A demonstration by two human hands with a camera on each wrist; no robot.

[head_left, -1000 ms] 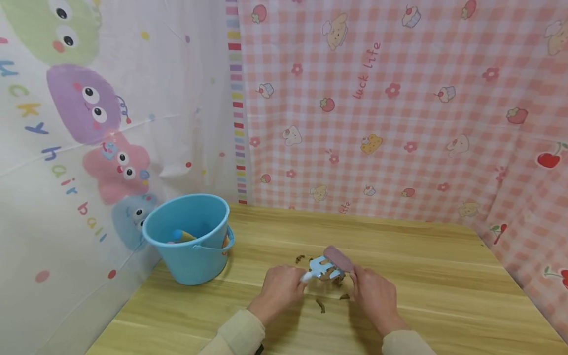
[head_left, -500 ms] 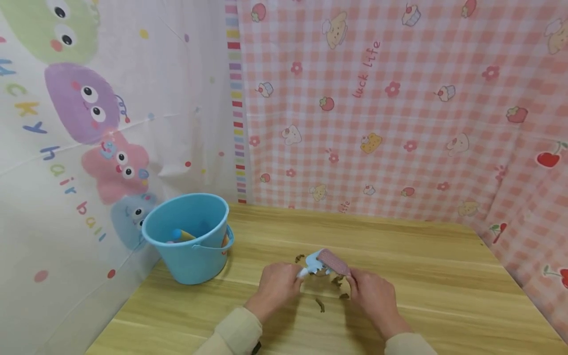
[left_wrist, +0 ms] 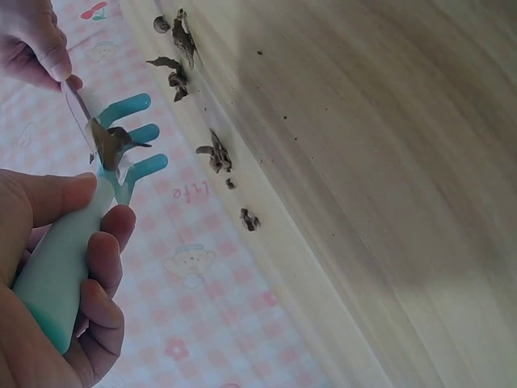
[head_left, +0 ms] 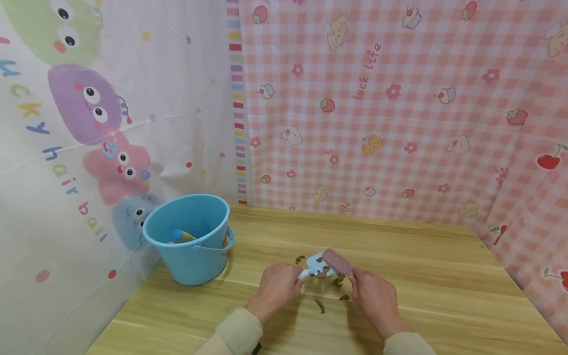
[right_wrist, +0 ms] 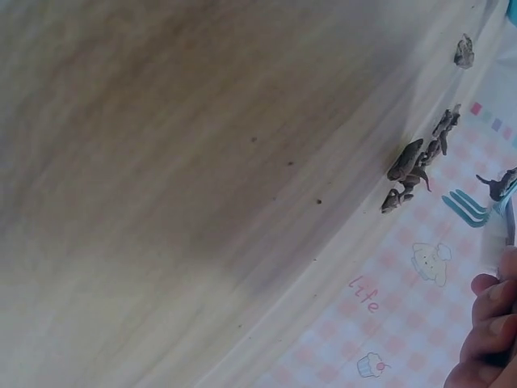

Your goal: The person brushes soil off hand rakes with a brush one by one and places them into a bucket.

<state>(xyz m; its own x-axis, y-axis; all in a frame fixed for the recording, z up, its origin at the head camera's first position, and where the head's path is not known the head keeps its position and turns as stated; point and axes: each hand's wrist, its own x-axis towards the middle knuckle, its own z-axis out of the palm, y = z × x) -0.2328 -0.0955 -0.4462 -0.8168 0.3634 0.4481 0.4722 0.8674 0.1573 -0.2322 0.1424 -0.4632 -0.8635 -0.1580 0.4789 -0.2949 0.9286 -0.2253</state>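
Observation:
My left hand [head_left: 277, 287] grips the pale blue handle of a small hand fork [left_wrist: 60, 263], whose blue prongs point away from the palm. My right hand [head_left: 377, 298] holds a mauve, flat paddle-like tool [head_left: 338, 262] with a dotted face by its end. The paddle lies against the fork head and covers part of it in the head view. Between the two tools sits a brown dried scrap [left_wrist: 115, 145], raised above the table. More dried brown scraps [head_left: 320, 306] lie on the wood below and around the hands.
A light blue bucket [head_left: 191, 266] with its handle hanging down stands at the left; a blue-and-yellow item [head_left: 183, 234] shows inside. The wooden table [head_left: 421, 256] ends at a pink checked curtain [head_left: 310, 108] behind and a white patterned one [head_left: 191, 143] at left.
The fork has shifted slightly left and tilted, and the paddle has come down further over its prongs. Scraps on the table and the bucket stay where they were.

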